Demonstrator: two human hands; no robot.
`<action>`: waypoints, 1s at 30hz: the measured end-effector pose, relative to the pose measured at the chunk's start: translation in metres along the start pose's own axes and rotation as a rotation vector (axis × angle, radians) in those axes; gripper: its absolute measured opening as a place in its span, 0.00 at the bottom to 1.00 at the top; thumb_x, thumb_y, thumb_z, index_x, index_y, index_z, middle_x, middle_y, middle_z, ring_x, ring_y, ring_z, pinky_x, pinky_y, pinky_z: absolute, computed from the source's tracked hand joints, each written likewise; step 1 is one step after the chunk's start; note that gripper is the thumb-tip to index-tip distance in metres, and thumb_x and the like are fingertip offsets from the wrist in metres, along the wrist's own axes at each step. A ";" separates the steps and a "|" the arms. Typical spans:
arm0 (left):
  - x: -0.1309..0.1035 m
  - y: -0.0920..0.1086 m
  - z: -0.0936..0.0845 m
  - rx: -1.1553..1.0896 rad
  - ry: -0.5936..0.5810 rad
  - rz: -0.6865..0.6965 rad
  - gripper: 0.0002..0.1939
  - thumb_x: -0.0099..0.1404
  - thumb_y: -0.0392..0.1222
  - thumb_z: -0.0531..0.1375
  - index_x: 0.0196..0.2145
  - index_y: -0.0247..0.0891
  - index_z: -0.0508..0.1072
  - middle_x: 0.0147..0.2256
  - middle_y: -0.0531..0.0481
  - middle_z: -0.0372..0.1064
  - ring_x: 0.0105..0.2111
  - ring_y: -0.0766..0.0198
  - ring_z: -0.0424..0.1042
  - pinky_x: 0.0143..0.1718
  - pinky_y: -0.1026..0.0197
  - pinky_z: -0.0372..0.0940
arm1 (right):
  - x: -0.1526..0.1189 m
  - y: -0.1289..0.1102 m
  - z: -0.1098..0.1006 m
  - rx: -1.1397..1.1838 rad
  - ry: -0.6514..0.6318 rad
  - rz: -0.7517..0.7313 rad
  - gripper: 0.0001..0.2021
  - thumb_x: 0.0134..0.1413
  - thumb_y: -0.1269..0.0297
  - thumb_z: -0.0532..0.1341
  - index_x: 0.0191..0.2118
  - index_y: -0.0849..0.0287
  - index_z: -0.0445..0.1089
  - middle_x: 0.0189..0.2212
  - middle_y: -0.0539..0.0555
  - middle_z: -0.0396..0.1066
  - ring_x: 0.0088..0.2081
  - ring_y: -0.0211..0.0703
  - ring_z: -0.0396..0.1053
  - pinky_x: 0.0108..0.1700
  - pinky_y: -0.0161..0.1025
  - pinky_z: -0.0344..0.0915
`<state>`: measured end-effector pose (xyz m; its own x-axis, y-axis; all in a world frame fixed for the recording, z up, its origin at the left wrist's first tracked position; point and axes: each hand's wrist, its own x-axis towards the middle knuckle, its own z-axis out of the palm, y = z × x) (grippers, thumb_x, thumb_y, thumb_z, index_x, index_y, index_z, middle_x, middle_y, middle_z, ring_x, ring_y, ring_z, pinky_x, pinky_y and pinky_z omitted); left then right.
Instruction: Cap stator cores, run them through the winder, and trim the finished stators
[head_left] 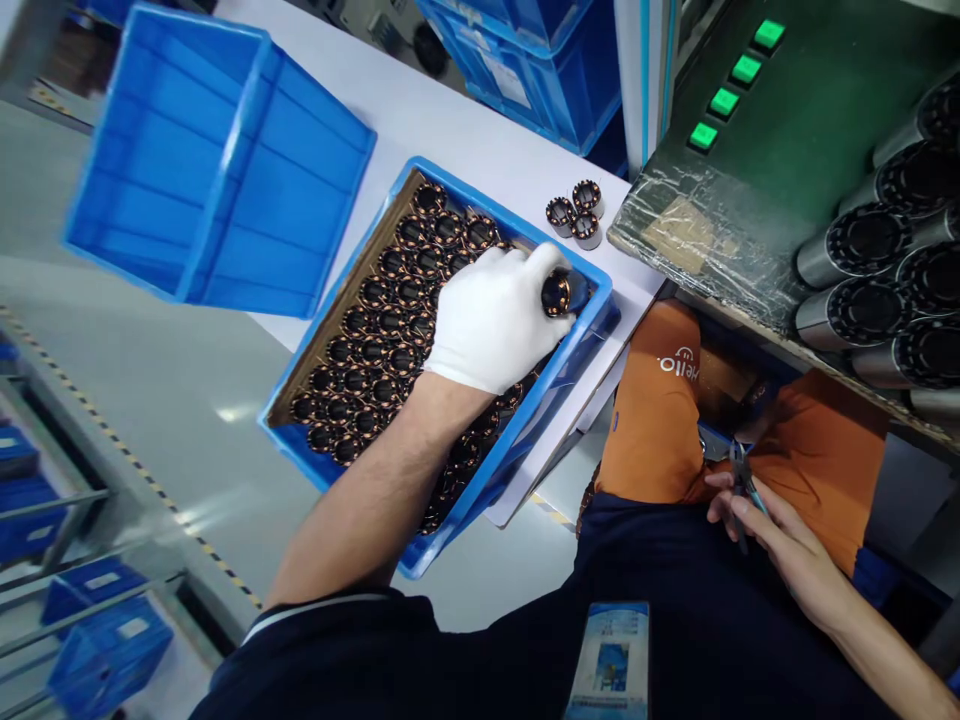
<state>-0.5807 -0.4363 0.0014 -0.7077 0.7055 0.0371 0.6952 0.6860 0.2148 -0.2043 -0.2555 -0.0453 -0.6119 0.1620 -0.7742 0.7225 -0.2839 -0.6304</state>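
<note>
My left hand (495, 318), in a white glove, reaches into the right end of a blue crate (517, 455). Its thumb and fingers close round a small motor stator (556, 294) with copper windings. Rows of similar upright stators (390, 322) fill the crate, some hidden beneath my hand and forearm. A small pair of pliers (741, 465) rests in my bare right hand (769, 520), fingers wrapped about the handles, over my lap. Their jaws point away from me, and the handles are partly covered.
Beside the crate, three loose stators (576, 214) stand on the white table (480, 135). An empty-looking blue bin (225, 170) sits to the left. At right is a green bench (780, 130) with lit green buttons and stacked metal cylinders (862, 240). Blue boxes (525, 70) stand behind.
</note>
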 end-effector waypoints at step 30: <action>0.018 -0.049 0.017 -0.049 -0.245 0.402 0.16 0.80 0.55 0.57 0.46 0.45 0.80 0.49 0.44 0.79 0.60 0.41 0.72 0.74 0.26 0.58 | -0.002 -0.115 0.069 -0.498 -0.276 -0.525 0.56 0.59 0.70 0.66 0.87 0.38 0.42 0.82 0.59 0.56 0.73 0.63 0.72 0.70 0.61 0.77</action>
<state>-0.6253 -0.4543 -0.0255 -0.3290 0.9386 -0.1037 0.8968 0.3450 0.2771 -0.3082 -0.2880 0.0329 -0.9251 -0.1017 -0.3658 0.3350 0.2345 -0.9126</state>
